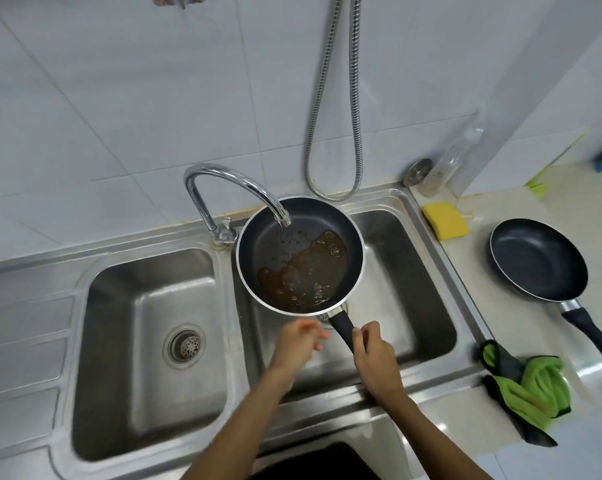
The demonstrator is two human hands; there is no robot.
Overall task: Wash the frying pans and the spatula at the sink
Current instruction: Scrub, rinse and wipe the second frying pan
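Black pan (brown liquid inside) under tap, right hand gripping handle, left hand loose

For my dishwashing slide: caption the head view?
Right hand holds a frying pan with brown liquid under the faucet; second pan sits on counter.

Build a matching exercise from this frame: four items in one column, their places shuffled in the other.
Items
1. pan with brown liquid
2. empty pan
3. sponge
4. cloth

Places
A. counter, front edge
B. over the right basin, under the faucet
C. counter, back, near the wall
D. counter, middle, handle pointing front-right

Pairs: 1-B, 2-D, 3-C, 4-A
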